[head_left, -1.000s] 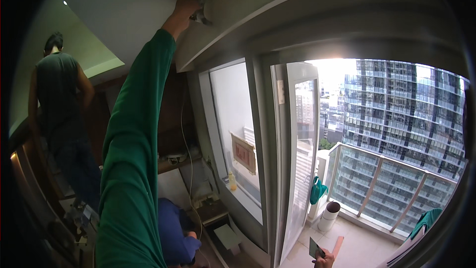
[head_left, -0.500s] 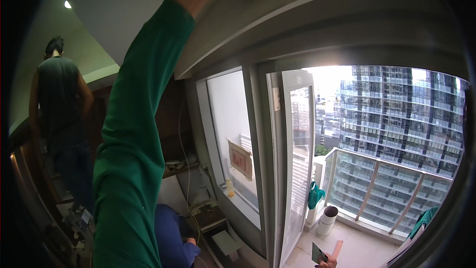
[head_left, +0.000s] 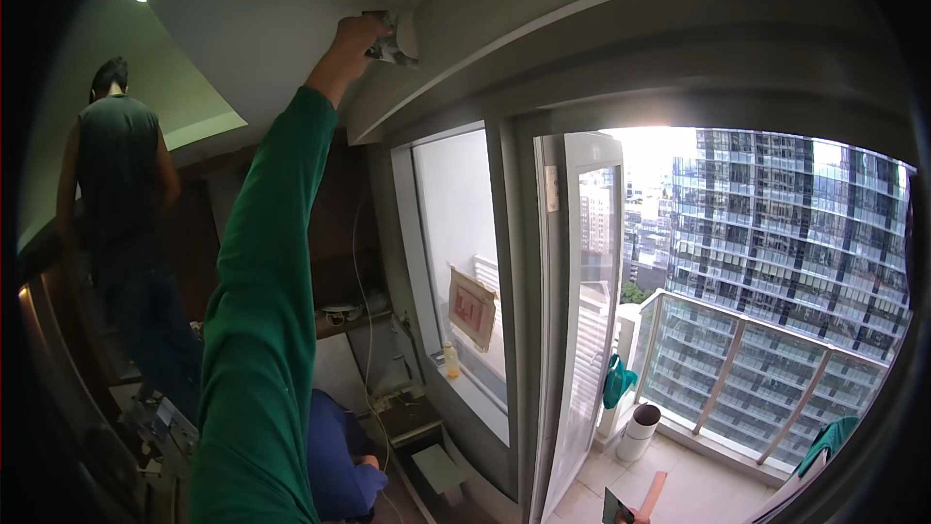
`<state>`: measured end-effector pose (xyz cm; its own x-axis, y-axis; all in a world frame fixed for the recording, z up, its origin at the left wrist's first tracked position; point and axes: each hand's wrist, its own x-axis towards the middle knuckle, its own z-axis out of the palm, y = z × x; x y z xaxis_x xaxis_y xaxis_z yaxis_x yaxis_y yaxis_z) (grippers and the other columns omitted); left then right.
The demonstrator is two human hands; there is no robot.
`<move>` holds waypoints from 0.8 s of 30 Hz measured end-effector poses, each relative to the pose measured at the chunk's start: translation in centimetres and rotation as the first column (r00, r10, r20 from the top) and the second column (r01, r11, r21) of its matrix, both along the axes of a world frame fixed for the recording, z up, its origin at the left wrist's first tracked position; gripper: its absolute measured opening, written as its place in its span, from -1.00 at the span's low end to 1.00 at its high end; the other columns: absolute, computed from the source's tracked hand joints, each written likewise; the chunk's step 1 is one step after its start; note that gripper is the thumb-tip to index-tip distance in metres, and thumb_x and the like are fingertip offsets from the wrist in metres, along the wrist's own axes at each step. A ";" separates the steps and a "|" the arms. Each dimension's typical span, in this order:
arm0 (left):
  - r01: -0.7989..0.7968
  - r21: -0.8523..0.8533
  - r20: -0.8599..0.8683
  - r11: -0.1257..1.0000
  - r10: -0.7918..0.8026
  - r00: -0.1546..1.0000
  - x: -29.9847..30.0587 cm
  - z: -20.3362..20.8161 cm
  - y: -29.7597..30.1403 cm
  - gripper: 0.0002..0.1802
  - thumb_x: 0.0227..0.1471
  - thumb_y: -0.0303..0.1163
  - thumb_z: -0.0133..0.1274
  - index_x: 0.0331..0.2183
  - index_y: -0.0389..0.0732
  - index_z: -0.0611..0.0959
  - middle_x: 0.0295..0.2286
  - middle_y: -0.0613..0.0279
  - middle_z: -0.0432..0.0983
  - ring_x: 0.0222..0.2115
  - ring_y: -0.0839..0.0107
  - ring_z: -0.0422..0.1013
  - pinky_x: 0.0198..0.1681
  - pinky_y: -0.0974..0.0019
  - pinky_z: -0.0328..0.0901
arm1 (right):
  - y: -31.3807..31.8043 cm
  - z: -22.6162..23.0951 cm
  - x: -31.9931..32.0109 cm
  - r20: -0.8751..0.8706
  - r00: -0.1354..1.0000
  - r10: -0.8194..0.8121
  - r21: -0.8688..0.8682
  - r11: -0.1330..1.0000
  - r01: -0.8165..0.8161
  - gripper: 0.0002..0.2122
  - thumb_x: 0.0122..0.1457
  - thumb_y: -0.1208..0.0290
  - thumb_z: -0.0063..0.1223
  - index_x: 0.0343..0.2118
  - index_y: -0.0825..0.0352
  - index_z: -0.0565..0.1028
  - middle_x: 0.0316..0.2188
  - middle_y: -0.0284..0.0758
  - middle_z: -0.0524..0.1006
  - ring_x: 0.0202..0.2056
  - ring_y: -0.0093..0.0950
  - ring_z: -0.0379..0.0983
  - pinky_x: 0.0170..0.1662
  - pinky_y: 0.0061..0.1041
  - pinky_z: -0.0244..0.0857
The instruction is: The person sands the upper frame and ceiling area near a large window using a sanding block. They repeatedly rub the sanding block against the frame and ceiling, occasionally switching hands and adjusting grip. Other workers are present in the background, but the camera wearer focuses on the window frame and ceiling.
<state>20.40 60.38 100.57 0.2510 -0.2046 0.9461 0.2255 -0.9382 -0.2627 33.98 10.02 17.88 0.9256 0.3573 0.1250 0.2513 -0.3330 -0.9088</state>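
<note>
My left hand (head_left: pixel 351 39) is raised in its green sleeve to the ceiling, its fingers closed round a putty knife (head_left: pixel 392 47). The knife's wide blade lies against the surface where the ceiling meets the beam (head_left: pixel 504 15), by a pale patch. Low in the picture, at the bottom edge, only a bit of my right hand (head_left: pixel 632 516) shows. It grips a flat, dark, blade-like plate (head_left: pixel 616 507). Close by lies an orange-brown strip (head_left: pixel 654 495); I cannot tell whether it touches the hand.
A person in a dark sleeveless top (head_left: pixel 118 165) stands at the left. Another in blue (head_left: pixel 339 456) is bent down below my arm. An open glazed door (head_left: pixel 593 330) leads to a balcony with a white bucket (head_left: pixel 637 434) and a glass railing (head_left: pixel 747 369). A bottle (head_left: pixel 451 361) stands on the windowsill.
My left hand has come down and to the left along the ceiling with the putty knife, which now shows more fully. My right hand has sunk lower and shifted slightly left with the plate.
</note>
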 end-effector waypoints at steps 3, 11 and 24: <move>-0.156 -0.013 0.068 0.988 0.156 0.985 1.1 1.8 5.0 -0.68 -0.10 -0.49 0.18 -0.20 -0.19 0.61 -0.25 0.13 0.53 -0.22 0.23 0.45 -0.18 0.26 0.36 | 0.5 -1.1 0.4 -0.026 0.999 0.028 -0.011 1.000 -0.029 -0.68 0.08 0.36 -0.15 -0.21 0.44 0.53 -0.38 0.06 0.54 -0.31 -0.10 0.52 -0.22 -0.24 0.33; 0.003 -0.408 -0.002 0.913 -0.004 1.000 4.8 3.9 -1.5 -0.78 -0.01 -0.47 0.11 -0.23 -0.25 0.60 -0.28 0.14 0.53 -0.24 0.29 0.46 -0.18 0.26 0.36 | -1.0 -5.5 1.1 0.070 0.995 0.075 -0.091 0.993 -0.069 -0.67 0.05 0.39 -0.18 -0.21 0.43 0.54 -0.34 0.06 0.54 -0.21 -0.06 0.50 -0.15 -0.24 0.34; 0.517 -0.516 0.278 0.683 -0.437 0.855 -0.8 -0.9 8.4 -0.71 0.02 -0.42 0.12 -0.18 -0.29 0.57 -0.22 0.14 0.47 -0.20 0.29 0.41 -0.14 0.26 0.31 | 3.7 -1.0 1.8 -0.046 0.987 0.152 -0.067 0.986 -0.155 -0.65 0.04 0.36 -0.21 -0.20 0.43 0.53 -0.31 0.11 0.53 -0.17 -0.03 0.48 -0.10 -0.24 0.32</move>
<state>19.56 68.81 99.62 0.1422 0.3038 0.9421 -0.3012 -0.8933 0.3335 35.75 13.72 16.91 0.8626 0.5025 0.0583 0.2682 -0.3565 -0.8950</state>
